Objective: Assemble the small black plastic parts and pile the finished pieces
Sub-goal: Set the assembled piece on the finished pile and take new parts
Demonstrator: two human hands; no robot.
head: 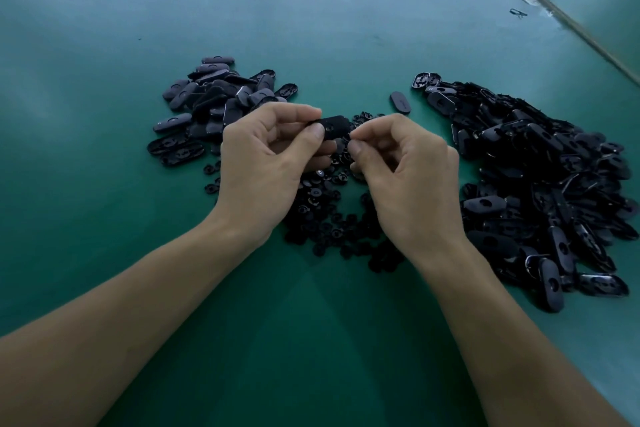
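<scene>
An oval shell (pixel 334 126) is gripped at one end between the thumb and fingers of the left hand (pixel 263 163), raised above the counter (pixel 104 80). Its long axis is laid across, from the left hand towards the right, so that the free end is pointed at the right hand (pixel 408 180). The thumb and forefinger of the right hand are pinched together just beside that free end, seemingly on a round insert (pixel 351 139), though the insert is almost wholly hidden. The two hands are thus brought nearly together, each clamped on its own piece.

The fitting step is judged to be in hand: the opening in the shell's face is turned towards the person, and the right hand is the nearer to it, so only a short move leftwards is called for.

A heap of small round parts (pixel 332 225) is spread directly beneath and between the hands. A pile of oval pieces (pixel 211 104) is seen beyond the left hand, and a larger heap of shells (pixel 540 184) to the outside of the right hand
</scene>
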